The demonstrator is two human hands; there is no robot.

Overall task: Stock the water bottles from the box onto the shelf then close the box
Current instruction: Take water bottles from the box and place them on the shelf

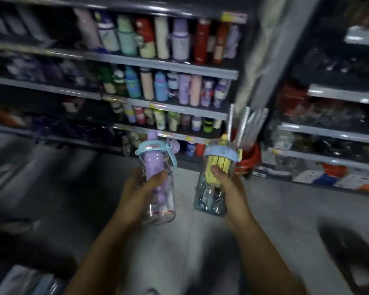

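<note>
Gripping two bottles at once, held out over the grey floor (285, 209) in front of the shelves (168, 67). L hand (136, 192) wraps its fingers and thumb round the purple bottle (158, 182), clear body w/ blue lid. R hand (230, 188) curls round the yellow bottle (215, 179), thumb pressed on the front, also blue-lidded. Both bottles upright, side by side, not touching. Shelves behind are packed w/ rows of coloured bottles (158, 39). Blurry view; box not clearly seen.
</note>
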